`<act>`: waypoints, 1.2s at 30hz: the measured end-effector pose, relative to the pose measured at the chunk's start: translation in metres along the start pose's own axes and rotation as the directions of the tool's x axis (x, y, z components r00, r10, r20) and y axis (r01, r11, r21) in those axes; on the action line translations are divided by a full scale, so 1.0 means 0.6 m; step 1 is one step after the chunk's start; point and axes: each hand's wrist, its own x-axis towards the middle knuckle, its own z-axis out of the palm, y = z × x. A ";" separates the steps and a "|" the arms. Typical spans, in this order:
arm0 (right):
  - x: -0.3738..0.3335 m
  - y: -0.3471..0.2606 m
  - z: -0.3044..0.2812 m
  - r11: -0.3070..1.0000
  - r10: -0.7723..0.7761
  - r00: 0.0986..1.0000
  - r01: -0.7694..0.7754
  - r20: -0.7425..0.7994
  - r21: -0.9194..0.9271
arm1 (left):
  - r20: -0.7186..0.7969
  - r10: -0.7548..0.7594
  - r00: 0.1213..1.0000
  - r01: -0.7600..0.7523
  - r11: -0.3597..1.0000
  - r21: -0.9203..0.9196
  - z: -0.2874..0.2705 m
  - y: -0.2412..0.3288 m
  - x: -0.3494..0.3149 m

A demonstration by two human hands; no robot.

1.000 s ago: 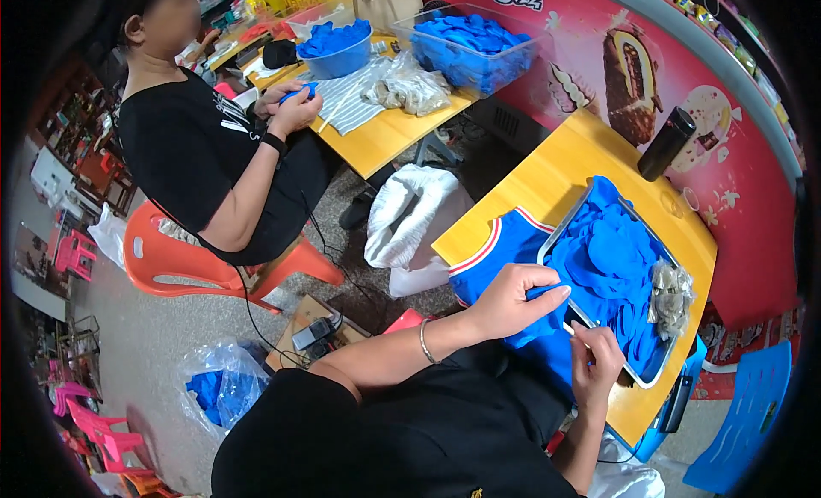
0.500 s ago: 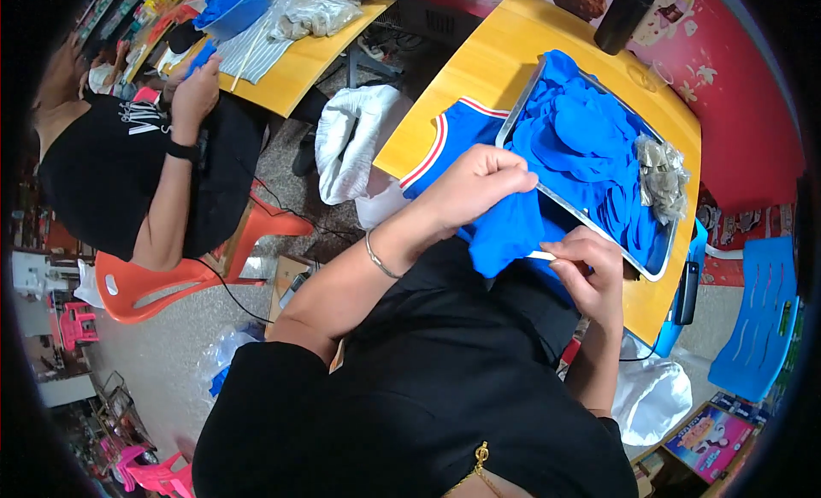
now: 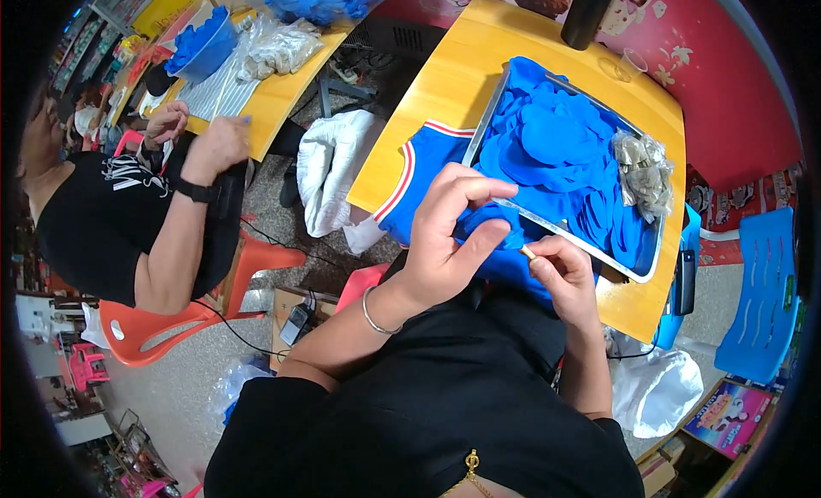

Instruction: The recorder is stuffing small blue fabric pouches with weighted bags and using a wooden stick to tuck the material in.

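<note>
A crumpled piece of blue fabric sits between the thumb and curled fingers of my left hand. My right hand pinches a thin pale stick whose far end meets the fabric; that end is hidden. Just beyond both hands, a metal tray holds a heap of flat blue fabric pieces. Beside the tray lies a blue garment with red-and-white striped trim, hanging partly over the near table edge.
On the yellow table stand a black bottle and a clear cup. A clear bag of small items rests on the tray's right rim. At left a co-worker sits on an orange chair; a blue chair is right.
My left hand has turned, its thumb now apart from the index finger, and the fabric that hung down is bunched around the stick's end. The co-worker's hands have moved apart.
</note>
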 end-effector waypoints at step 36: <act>-0.011 -0.010 0.008 0.841 -0.401 0.910 0.319 -0.107 -0.438 | 0.115 -0.031 0.993 0.069 0.937 -0.343 0.021 0.008 -0.011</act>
